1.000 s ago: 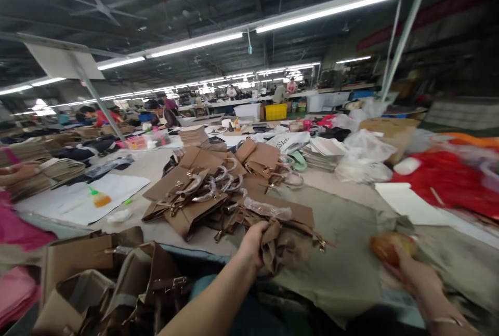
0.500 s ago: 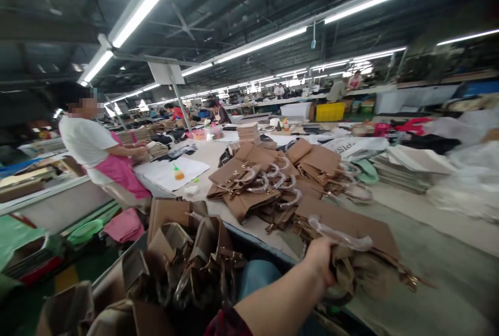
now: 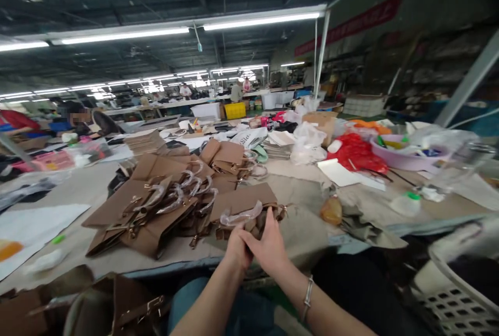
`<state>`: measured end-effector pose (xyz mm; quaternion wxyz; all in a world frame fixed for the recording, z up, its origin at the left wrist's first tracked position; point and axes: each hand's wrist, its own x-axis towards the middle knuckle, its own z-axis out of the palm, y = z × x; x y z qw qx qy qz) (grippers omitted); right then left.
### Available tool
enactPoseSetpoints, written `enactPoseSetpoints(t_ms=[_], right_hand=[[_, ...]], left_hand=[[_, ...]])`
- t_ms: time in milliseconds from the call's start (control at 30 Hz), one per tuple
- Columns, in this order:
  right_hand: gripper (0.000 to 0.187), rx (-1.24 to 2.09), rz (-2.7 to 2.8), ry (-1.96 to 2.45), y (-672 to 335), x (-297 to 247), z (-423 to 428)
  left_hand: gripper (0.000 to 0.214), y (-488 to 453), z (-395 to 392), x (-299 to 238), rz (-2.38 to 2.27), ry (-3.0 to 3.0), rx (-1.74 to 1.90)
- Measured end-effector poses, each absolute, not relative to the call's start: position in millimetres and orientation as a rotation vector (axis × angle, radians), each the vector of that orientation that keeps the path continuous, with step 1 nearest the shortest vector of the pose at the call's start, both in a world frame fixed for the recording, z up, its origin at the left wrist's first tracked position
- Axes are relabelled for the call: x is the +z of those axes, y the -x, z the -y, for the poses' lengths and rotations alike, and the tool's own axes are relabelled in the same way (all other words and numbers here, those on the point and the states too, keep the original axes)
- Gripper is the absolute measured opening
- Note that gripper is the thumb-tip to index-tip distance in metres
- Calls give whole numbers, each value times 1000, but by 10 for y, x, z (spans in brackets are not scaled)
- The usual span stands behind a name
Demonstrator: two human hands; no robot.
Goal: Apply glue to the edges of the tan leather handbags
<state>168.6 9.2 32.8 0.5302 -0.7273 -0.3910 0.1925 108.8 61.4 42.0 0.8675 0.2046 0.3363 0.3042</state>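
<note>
A brown handbag [image 3: 244, 198] with a plastic-wrapped handle lies at the near edge of the table, its flap side up. My left hand [image 3: 237, 247] is closed on its near side, below the handle. From the right, my right hand [image 3: 272, 240] grips the same bag, fingers pointing forward and thumb near the left hand. Both sets of fingertips are partly hidden by the bag. Just left of it, a heap of similar brown handbags [image 3: 156, 206] with wrapped handles and gold-coloured clasps covers the table.
More brown bags [image 3: 128, 305] stand below the table edge at lower left. To the right are an amber lump [image 3: 331, 211], a green-capped bottle [image 3: 406, 203], red plastic [image 3: 356, 151] and a lilac basin [image 3: 409, 157]. A white basket [image 3: 448, 294] stands at lower right.
My view has swung to the right. The handbag held by my left hand has come to rest in front of me, and my right hand has come in and taken hold of it too.
</note>
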Motion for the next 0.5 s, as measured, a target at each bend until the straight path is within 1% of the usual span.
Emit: enactPoseSetpoints(t_ms=[33, 100, 167, 200, 233, 267, 333, 367, 400, 433, 500], right_hand=[[90, 440, 927, 1722, -1715, 337, -135], [65, 438, 897, 1673, -1818, 366, -219], [43, 447, 860, 1633, -1944, 414, -302], [35, 446, 847, 1618, -2004, 443, -342], [30, 440, 834, 1603, -2054, 473, -378], [26, 435, 823, 1586, -2092, 502, -410], [22, 433, 803, 1548, -2126, 553, -465], [21, 436, 795, 1527, -2123, 572, -487], [20, 444, 789, 1505, -2110, 586, -507], [19, 457, 783, 1484, -2091, 596, -523], [16, 492, 766, 1449, -2052, 604, -544]], left_hand=[[33, -1073, -622, 465, -709, -441, 625], [36, -1016, -635, 568, -715, -524, 552], [41, -912, -632, 655, -742, -795, 426], [44, -845, -627, 679, -784, -1021, 395], [45, -773, -624, 685, -846, -1304, 422], [45, -703, -629, 672, -926, -1610, 547], [45, -596, -671, 597, -1003, -2153, 935], [48, -572, -712, 545, -986, -2375, 1101], [53, -573, -764, 490, -963, -2566, 1185], [57, -597, -824, 437, -927, -2732, 1210], [64, -698, -960, 347, -870, -2973, 1137]])
